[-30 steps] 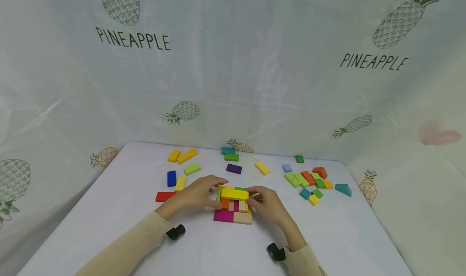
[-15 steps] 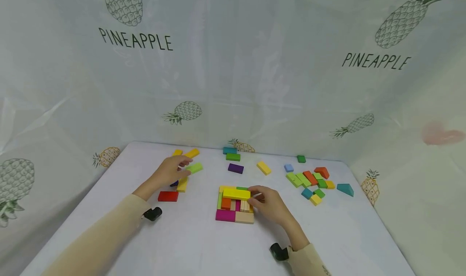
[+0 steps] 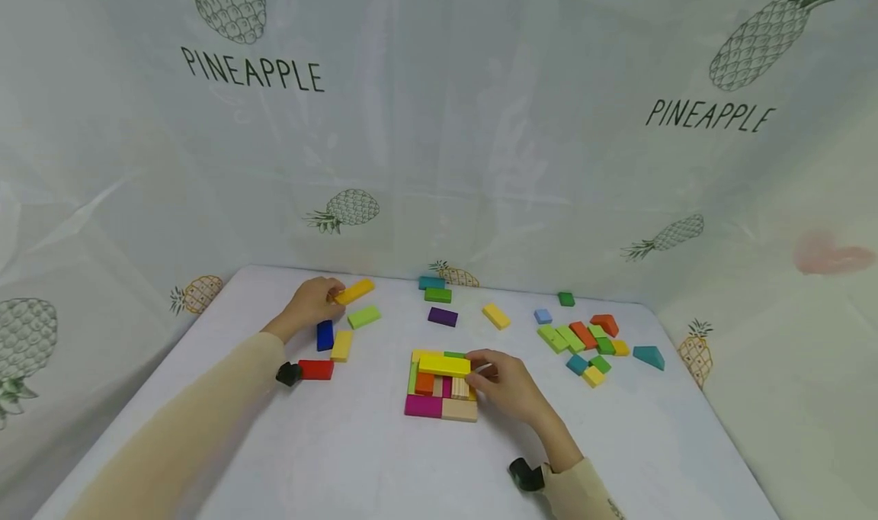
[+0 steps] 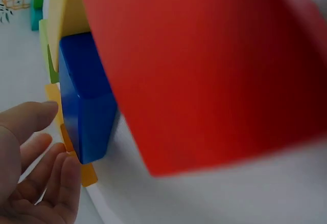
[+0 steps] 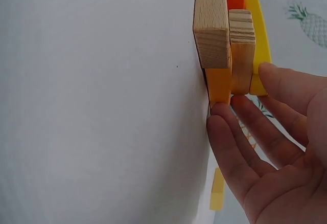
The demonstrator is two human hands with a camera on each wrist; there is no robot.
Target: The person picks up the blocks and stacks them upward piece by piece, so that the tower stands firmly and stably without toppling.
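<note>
My feed shows the pineapple-print backdrop [image 3: 480,162] behind everything, and below it the white tabletop [image 3: 384,467], whose plain surface lets every block read clearly. Of the two hands, the left hand [image 3: 315,299] is stretched toward the far left, fingers relaxed and thumb parted beside the orange-yellow bar [image 3: 355,291]; I cannot tell whether it touches anything. The right hand [image 3: 504,383] stays by the block stack [image 3: 423,406], centre front, its thumb and index finger lightly pinching the right end of the top yellow bar [image 3: 444,365] while other fingertips meet the ends beneath, I judge to steady the pile. That bar lies flat across the stack. Left of it, the red block [image 3: 316,370] (so near the left wrist lens that it hides much of my view), the blue block [image 3: 325,336] and the light green block [image 3: 363,317] sit spread apart, probably for easy picking. Smallest, off to the right, are the dark green cube [image 3: 565,299] and the pale blue block [image 3: 543,316].
</note>
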